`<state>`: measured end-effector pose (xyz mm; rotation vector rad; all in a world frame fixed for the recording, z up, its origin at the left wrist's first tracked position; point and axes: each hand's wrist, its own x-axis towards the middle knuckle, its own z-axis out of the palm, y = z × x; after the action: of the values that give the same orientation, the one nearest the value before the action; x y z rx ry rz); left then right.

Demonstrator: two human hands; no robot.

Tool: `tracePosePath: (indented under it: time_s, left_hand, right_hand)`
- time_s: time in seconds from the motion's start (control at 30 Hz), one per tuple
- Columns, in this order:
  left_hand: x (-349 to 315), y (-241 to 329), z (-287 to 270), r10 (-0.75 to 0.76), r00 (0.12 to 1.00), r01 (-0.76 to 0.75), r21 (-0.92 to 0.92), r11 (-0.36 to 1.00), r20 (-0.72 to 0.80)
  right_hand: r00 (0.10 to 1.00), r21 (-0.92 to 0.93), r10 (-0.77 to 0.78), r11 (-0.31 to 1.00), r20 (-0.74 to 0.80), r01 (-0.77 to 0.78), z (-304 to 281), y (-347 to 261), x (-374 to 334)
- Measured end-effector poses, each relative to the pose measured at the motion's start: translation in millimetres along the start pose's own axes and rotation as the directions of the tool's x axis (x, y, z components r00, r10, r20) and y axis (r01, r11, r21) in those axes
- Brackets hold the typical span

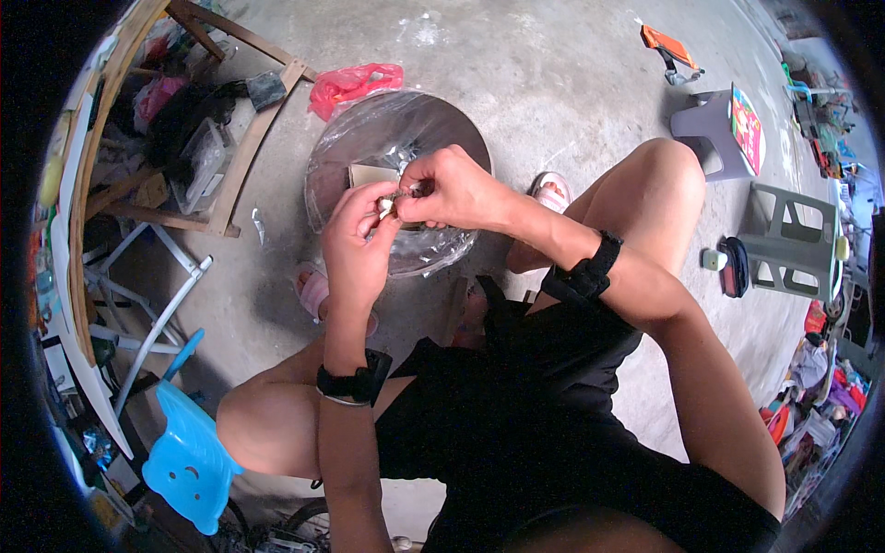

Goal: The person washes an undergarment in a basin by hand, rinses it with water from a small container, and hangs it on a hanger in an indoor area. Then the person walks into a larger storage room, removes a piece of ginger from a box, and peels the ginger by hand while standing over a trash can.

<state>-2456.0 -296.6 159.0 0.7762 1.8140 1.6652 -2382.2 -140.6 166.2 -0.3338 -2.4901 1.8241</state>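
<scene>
Both hands meet above a low round surface [346, 147] covered in clear plastic film. Between the fingertips of my left hand [358, 221] is a small whitish piece [386, 205], too small to name. My right hand [452, 189] pinches close against it from the right, and its fingers hide part of what they grip. Under the hands lies an open tan cardboard box [367, 174], mostly covered by them. Crumpled shiny film [398, 155] sits just beyond the box.
A red plastic bag [355, 85] lies at the round surface's far edge. Wooden framing [263, 138] and a blue chair [189, 452] stand on the left. To the right are a grey stool [705, 134], a grey-green stool [797, 241] and an orange item [668, 43] on the floor.
</scene>
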Motion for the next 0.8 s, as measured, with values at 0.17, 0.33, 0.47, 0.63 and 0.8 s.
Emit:
tracePosePath:
  time_s: [0.17,0.33,0.47,0.63,0.8]
  left_hand:
    - [-0.9,-5.1,0.0,-0.026,1.0,0.026,-0.034,0.999,0.0]
    - [-3.0,-5.1,1.9,-0.124,0.992,0.123,-0.107,0.987,-0.011]
    - [-3.1,-7.4,-2.5,-0.115,0.993,0.117,-0.152,0.982,0.018]
    - [-3.2,-1.9,-12.7,-0.222,0.975,0.219,-0.239,0.946,0.015]
    - [-1.6,5.9,-13.6,-0.226,0.973,0.229,-0.16,0.96,0.035]
  right_hand:
    - [0.995,0.06,0.069,0.995,0.069,-0.074,-1.7,-0.5,-1.5]
    - [0.993,0.137,0.106,0.984,0.058,-0.113,-2.4,2.6,-1.4]
    - [0.985,0.233,0.17,0.957,0.035,-0.174,-3.4,0.5,-1.6]
    - [0.973,0.13,0.23,0.966,-0.035,-0.223,-10.6,4.4,-0.7]
    - [0.989,0.111,0.131,0.986,-0.062,-0.124,-10.9,13.3,-0.9]
